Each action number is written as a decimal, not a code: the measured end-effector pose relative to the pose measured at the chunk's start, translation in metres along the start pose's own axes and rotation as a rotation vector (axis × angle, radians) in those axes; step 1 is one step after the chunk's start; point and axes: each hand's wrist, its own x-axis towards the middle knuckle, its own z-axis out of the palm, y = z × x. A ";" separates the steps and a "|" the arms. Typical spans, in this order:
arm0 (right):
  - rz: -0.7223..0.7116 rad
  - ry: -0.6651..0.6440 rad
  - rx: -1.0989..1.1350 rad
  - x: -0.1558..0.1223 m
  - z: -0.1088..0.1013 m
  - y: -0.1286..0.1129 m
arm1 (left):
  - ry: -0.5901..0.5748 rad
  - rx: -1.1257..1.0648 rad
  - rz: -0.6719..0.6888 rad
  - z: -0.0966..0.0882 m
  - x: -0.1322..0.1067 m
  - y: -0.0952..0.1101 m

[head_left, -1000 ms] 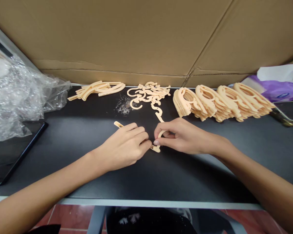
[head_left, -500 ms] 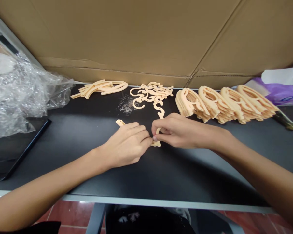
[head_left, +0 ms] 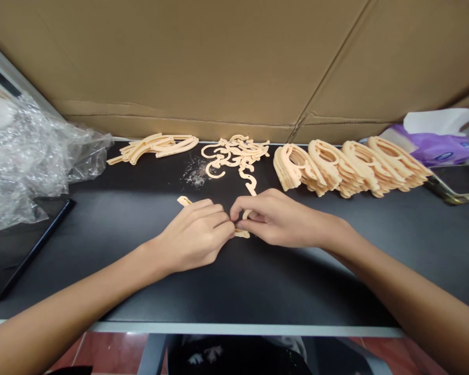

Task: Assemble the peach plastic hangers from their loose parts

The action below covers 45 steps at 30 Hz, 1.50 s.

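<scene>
My left hand (head_left: 191,237) and right hand (head_left: 277,219) meet near the middle of the black desk (head_left: 101,291), close to its front edge, each in a narrow pinch. My left fingers (head_left: 214,219) are curled around a peach plastic strip (head_left: 184,200), whose end pokes out past my knuckles toward the back of the desk. My right thumb and fingers pinch a curved peach plastic hook (head_left: 247,214), with a flat peach piece (head_left: 242,234) showing just under my fingertips; my fingers hide where these parts join, so I cannot tell whether they are one piece.

Beyond my hands, along the back edge, lie a bundle of curved peach strips (head_left: 156,147), a loose tangle of peach hooks (head_left: 234,153) and a long row of stacked peach loops (head_left: 352,166). Pale shavings (head_left: 195,173) are scattered between the bundle and the tangle. Crumpled clear plastic (head_left: 23,156) heaps over the back left corner, on a dark tray (head_left: 31,250). A purple packet (head_left: 441,151) sits behind the back right corner. A cardboard sheet (head_left: 180,62) stands behind it all.
</scene>
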 end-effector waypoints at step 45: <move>-0.196 0.569 -0.766 0.093 -0.010 0.002 | 0.048 -0.064 -0.141 0.015 -0.003 -0.001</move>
